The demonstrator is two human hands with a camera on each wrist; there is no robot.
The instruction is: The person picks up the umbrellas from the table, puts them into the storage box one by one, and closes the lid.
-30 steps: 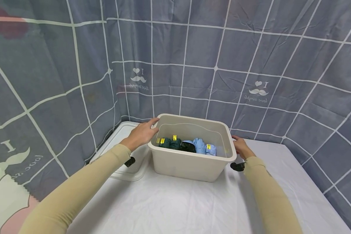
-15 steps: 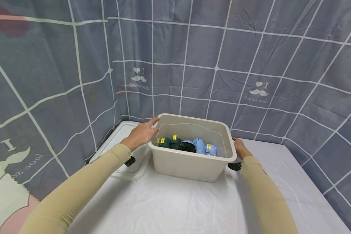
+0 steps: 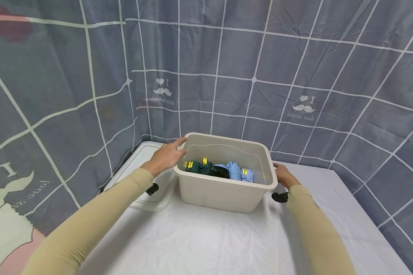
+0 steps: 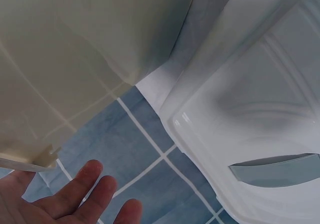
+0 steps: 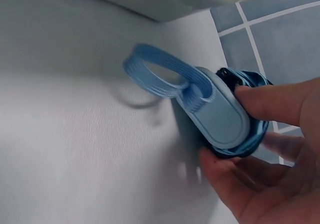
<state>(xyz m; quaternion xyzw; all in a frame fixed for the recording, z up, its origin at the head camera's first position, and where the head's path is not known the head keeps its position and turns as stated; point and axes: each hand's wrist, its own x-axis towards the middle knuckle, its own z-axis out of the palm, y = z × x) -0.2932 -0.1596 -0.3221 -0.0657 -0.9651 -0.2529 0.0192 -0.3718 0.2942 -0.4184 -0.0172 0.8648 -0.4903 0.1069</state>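
Observation:
A beige plastic storage bin (image 3: 217, 196) stands on the table. Inside lie dark green bundles (image 3: 205, 168) and light blue bundles (image 3: 233, 170), several with yellow tags; a black end shows among them. My left hand (image 3: 165, 156) rests at the bin's left rim; in the left wrist view its fingers (image 4: 90, 179) are spread and hold nothing. Beyond the right wall is my right hand (image 3: 285, 175). The right wrist view shows it holding a blue folding umbrella (image 5: 220, 114) between thumb and fingers, handle end and strap loop toward the camera. In the head view the bin hides the umbrella.
A white lid (image 3: 137, 162) with a grey-green latch (image 4: 277, 171) lies left of the bin, partly under the left arm. White cloth (image 3: 199, 244) covers the table. Grey-blue checked curtains (image 3: 234, 95) stand close behind and on both sides.
The right hand has shifted slightly beside the bin's right wall, inward and then back out. The left hand, the bin and its contents have stayed in place.

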